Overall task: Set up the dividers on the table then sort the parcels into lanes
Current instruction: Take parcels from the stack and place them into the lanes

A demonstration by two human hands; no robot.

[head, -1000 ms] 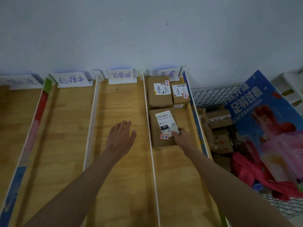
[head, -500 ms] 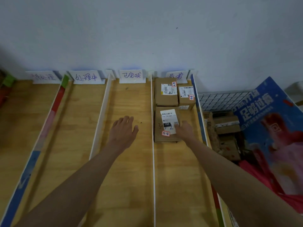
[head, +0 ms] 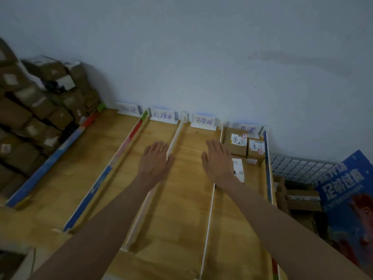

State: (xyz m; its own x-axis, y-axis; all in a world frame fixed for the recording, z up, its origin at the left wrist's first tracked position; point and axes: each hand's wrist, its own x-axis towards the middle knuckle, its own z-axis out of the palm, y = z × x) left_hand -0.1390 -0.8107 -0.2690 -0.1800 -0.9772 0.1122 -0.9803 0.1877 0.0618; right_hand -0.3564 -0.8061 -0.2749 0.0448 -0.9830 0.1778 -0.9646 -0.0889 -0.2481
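Upright dividers split the wooden table (head: 181, 199) into lanes, each with a handwritten label card at the wall. The rightmost lane holds three brown parcels: a larger one (head: 235, 141) and a smaller one (head: 256, 151) at the back, and a third (head: 239, 170) in front, mostly hidden behind my right hand. My right hand (head: 219, 162) hovers open over the thin white divider (head: 209, 215), holding nothing. My left hand (head: 155, 161) is open, fingers spread, over the white divider (head: 175, 138) between the second and third lanes.
A tall pile of brown parcels (head: 38, 110) stands left of the table, beyond the outer blue and red divider (head: 52, 158). On the right a wire basket (head: 298, 168) holds more parcels beside a blue printed board (head: 347, 199).
My right hand let go of the front parcel and moved left over the divider. My left hand shifted left too. The view swung left, bringing the parcel pile into sight.
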